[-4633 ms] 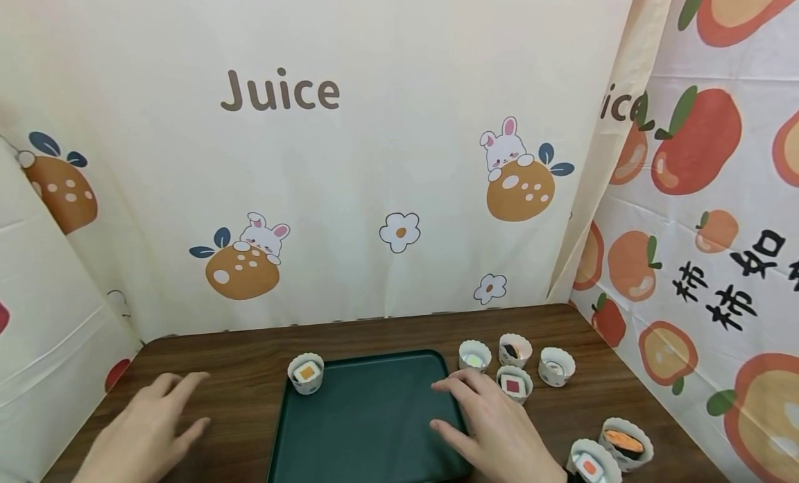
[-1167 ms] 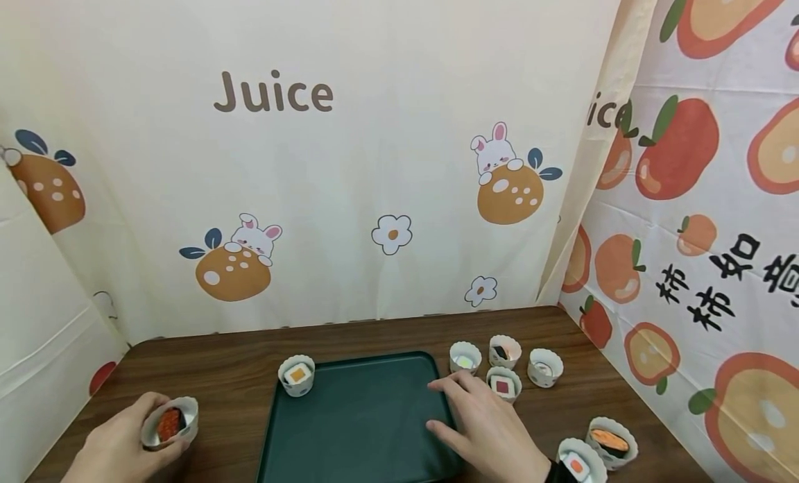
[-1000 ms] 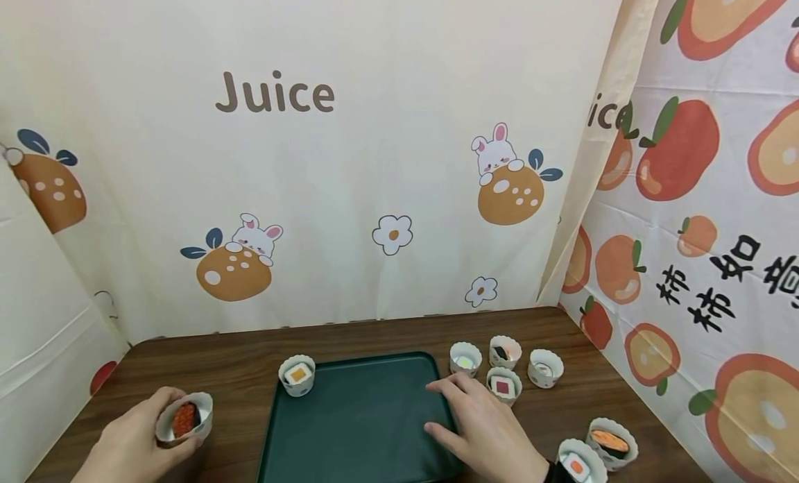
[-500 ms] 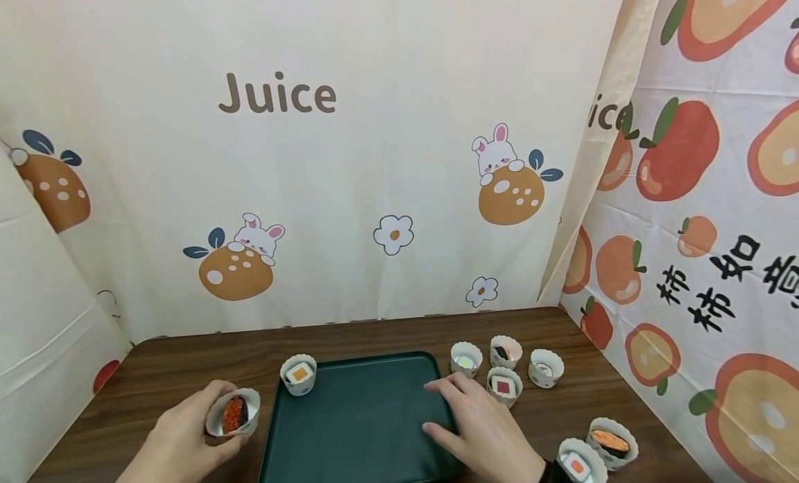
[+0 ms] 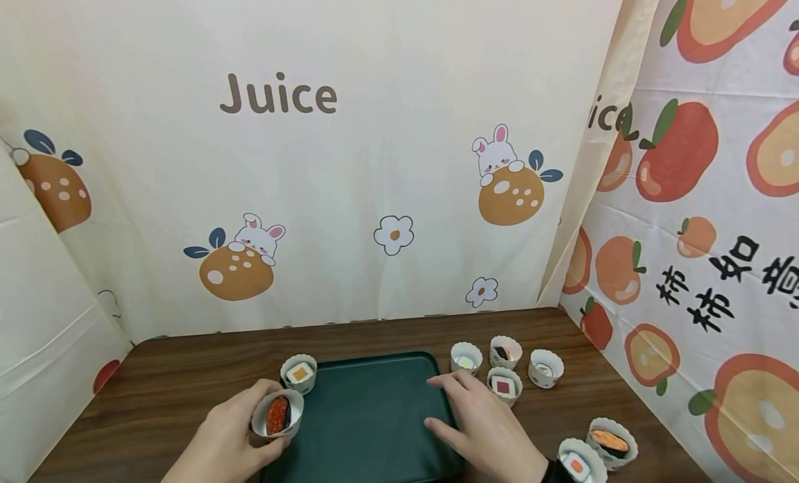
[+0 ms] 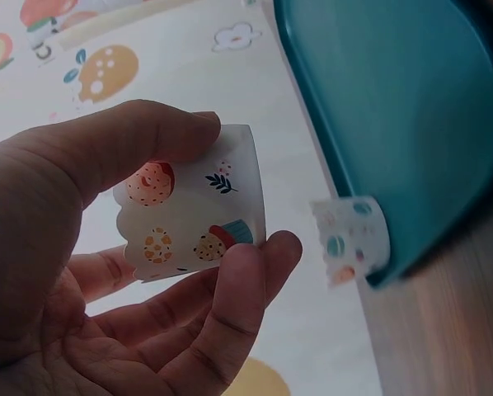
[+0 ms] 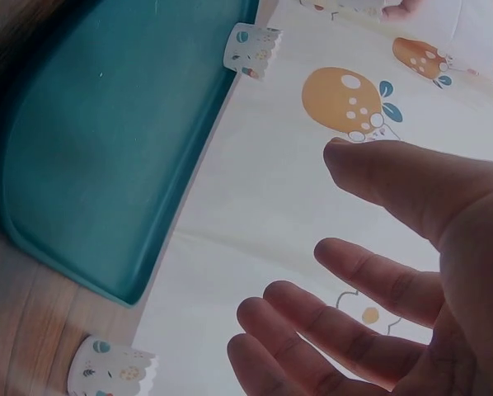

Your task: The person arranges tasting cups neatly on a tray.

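My left hand (image 5: 232, 433) grips a white paper baking cup (image 5: 296, 415) from the left side, thumb and fingers around its wall. Inside it lies a red roe sushi piece (image 5: 277, 415). The cup hangs over the left edge of a dark green tray (image 5: 374, 408). In the left wrist view, the held cup (image 6: 189, 210) shows printed cupcakes and leaves. Just behind it, a cup (image 5: 301, 388) with a yellow-centred sushi roll stands at the tray's far left corner. My right hand (image 5: 490, 431) is spread above the tray's right edge and holds nothing.
Several cups stand right of the tray: one with a green-centred piece (image 5: 465, 361), one with a dark red-centred roll (image 5: 503, 386) and another (image 5: 546, 369) farther right. Nearer me are cups with orange-topped sushi (image 5: 610, 443) and an orange-centred roll (image 5: 576, 463). Printed curtains enclose the wooden table (image 5: 206, 361).
My left hand was empty at first, then held the roe sushi cup at the table's left. Hand and cup have since moved right to the tray. The right hand has barely moved.
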